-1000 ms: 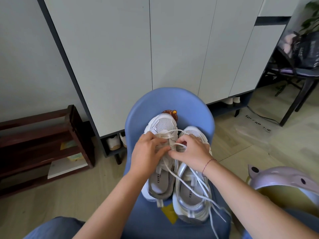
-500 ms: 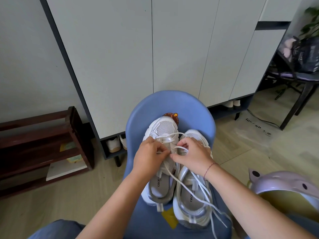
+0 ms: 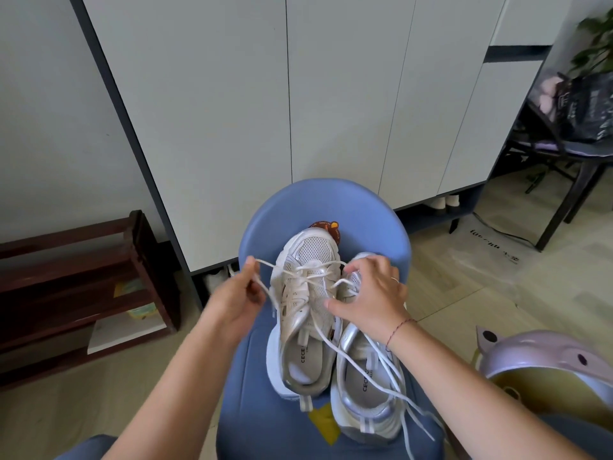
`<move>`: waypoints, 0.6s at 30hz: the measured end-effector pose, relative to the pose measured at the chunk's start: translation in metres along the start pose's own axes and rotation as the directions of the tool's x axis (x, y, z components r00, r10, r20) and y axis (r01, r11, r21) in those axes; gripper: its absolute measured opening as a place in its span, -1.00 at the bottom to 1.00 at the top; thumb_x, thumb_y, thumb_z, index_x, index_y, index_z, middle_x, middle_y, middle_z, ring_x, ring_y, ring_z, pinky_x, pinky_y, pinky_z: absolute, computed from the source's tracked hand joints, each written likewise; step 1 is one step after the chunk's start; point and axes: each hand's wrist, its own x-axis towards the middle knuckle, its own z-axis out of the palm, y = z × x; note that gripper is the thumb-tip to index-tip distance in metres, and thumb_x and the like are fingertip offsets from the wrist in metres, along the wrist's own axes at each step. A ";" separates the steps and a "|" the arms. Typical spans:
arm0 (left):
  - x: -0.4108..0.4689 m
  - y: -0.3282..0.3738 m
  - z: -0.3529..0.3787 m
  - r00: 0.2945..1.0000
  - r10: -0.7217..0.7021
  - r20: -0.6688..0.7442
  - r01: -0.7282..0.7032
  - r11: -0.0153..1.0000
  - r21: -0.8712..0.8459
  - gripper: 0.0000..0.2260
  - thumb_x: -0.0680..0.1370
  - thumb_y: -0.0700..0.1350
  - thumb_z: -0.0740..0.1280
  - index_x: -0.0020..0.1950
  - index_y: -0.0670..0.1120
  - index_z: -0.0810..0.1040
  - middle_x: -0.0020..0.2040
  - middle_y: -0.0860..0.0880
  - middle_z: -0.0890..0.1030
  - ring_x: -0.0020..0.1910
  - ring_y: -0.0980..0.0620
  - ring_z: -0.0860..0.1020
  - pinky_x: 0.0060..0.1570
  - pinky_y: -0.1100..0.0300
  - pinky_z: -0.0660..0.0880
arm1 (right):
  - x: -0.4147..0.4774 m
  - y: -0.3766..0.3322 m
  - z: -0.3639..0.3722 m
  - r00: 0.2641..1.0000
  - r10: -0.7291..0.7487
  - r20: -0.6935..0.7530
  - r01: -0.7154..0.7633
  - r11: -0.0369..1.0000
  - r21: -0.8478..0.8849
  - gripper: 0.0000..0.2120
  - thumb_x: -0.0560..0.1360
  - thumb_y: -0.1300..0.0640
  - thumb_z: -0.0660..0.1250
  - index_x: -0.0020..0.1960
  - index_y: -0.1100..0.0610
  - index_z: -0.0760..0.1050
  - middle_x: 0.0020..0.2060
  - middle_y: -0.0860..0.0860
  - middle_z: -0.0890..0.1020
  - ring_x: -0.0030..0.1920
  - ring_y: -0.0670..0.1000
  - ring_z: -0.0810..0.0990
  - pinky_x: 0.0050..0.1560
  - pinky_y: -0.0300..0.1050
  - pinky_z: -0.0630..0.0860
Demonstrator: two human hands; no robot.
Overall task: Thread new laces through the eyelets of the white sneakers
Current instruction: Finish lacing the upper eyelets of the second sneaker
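Note:
Two white sneakers stand side by side on a blue chair (image 3: 371, 207), toes pointing away from me. The left sneaker (image 3: 306, 293) has a white lace (image 3: 285, 266) running through its front eyelets. My left hand (image 3: 237, 295) pinches one end of that lace and holds it out to the left of the shoe. My right hand (image 3: 371, 295) rests over the front of the right sneaker (image 3: 365, 386), its fingers curled round the lace beside the left shoe's tongue. Loose white lace ends (image 3: 408, 393) trail over the right sneaker toward me.
White cabinet doors (image 3: 331, 94) rise right behind the chair. A dark wooden shoe rack (image 3: 83, 280) stands at the left. A pale purple stool (image 3: 544, 353) is at the lower right, and a black chair (image 3: 570, 154) with a bag at the far right.
My left hand has moved away from the shoe to the left, drawing the lace out taut. My right hand has shifted slightly right onto the right sneaker.

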 end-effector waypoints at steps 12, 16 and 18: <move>-0.028 -0.012 0.010 0.680 0.590 0.434 -0.636 0.181 0.750 -0.97 0.47 -0.05 0.45 -0.12 0.08 0.64 -0.14 0.14 0.60 -0.07 0.12 0.49 -0.03 0.35 0.37 | 0.003 0.000 0.001 0.987 0.022 0.161 -0.040 0.994 0.106 -0.33 0.33 -0.20 0.42 0.34 -0.06 0.25 0.06 -0.16 0.43 0.18 -0.06 0.43 0.31 0.00 0.20; -0.027 -0.037 0.020 0.584 0.471 0.661 -0.679 -0.162 0.716 -0.82 0.46 -0.03 0.46 0.05 0.00 0.68 -0.05 0.08 0.61 -0.02 0.05 0.45 -0.05 0.35 0.29 | 0.002 0.000 0.000 0.990 0.017 0.142 -0.039 0.987 0.154 -0.37 0.34 -0.15 0.44 0.32 -0.08 0.27 0.02 -0.17 0.44 0.17 -0.07 0.43 0.33 -0.01 0.19; -0.026 -0.045 0.024 0.624 0.448 0.640 -0.643 -0.172 0.747 -0.75 0.48 -0.04 0.44 0.14 -0.01 0.65 0.00 0.05 0.57 0.05 0.03 0.47 -0.03 0.28 0.35 | 0.002 0.000 0.001 0.990 0.017 0.140 -0.041 0.985 0.169 -0.38 0.34 -0.13 0.44 0.31 -0.08 0.27 0.02 -0.16 0.45 0.17 -0.07 0.44 0.34 0.00 0.19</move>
